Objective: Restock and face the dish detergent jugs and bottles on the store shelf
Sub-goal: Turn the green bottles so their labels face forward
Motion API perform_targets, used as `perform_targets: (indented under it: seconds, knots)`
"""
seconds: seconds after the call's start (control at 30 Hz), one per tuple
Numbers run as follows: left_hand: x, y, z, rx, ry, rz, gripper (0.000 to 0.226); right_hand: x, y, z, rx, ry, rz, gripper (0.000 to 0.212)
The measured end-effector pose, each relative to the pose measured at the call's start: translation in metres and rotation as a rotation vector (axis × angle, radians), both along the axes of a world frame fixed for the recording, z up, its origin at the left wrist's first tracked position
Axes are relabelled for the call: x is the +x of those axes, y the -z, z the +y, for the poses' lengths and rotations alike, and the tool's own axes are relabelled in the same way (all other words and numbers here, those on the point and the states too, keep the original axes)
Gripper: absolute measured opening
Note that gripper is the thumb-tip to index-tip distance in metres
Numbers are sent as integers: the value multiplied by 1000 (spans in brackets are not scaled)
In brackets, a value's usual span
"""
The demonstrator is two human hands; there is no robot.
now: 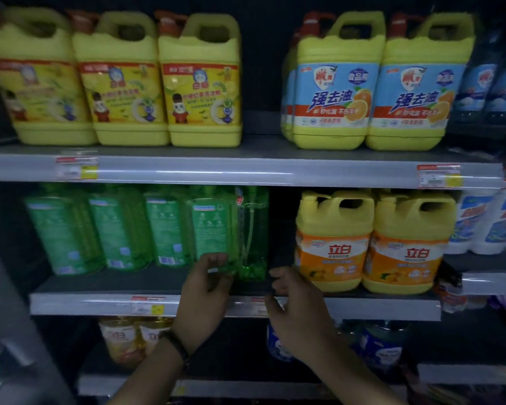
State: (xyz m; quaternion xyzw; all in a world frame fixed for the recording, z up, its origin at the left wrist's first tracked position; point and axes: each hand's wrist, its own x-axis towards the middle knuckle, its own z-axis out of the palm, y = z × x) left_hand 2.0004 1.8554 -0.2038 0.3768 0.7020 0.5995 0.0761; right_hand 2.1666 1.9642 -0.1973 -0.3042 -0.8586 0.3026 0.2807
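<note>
**Operator:** Which unit is in hand, and where does it stand?

**Supervisor:** The green bottle. It stands near the front of the middle shelf, towards the right end of the green row. The left hand grasps its base, with fingers and thumb curled round the lower corner. The right hand is just beside it at the shelf lip, fingers loosely curled and holding nothing. Whether it touches the price rail cannot be told.

**Operator:** What needs correcting?

**Supervisor:** The bottle shows its back panel, with small print and barcode outward, as do the three bottles to its left. The step is probably facing: turn the front label to the aisle.

**Operator:** Procedure?

**Supervisor:**
1. Bring the right hand to the upper body of the bottle. A grip at the base alone may let a tall bottle tip.
2. Rotate the bottle on its base rather than lifting it. The bottle tops appear to sit close under the shelf above.
3. Mind the clear neighbour bottle, which stands against it on the right. The turn may drag it round.
4. Finish flush with the shelf edge, in line with the yellow jugs across the gap.
</note>
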Motion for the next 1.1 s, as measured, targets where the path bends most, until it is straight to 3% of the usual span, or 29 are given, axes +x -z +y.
perform_targets:
  seconds: [0.23, 0.47, 0.57, 0.67, 0.8, 0.9, 0.97, 1.1]
  knots:
    - [-77, -4, -70, -133, -163, 120, 29, -85, -17, -48, 42, -191, -106, 49]
    - [-173, -20, -138, -403, -345, 414, 36, -187, -42, -91, 268, -291, -188, 55]
    - [-213, -23, -155, -503, -441, 441, 45, -225, -49, -112, 332, -360, -269, 54]
    - [-240, -24, -162, -469, -490, 285, 56, -263, -48, -129, 378, -423, -360, 50]
    - [-263, -26, -160, -219, -525, -57, 53, -306, -43, -143, 333, -466, -391, 69]
    - [-271, -27, -157, -31, -426, -278, 36, -328, -37, -146, 222, -457, -356, 79]
    - [-279, -28, -157, 59, -382, -355, 33, -337, -32, -148, 165, -449, -352, 85]
    - [-287, -32, -158, 161, -306, -431, 49, -347, -20, -150, 23, -433, -326, 98]
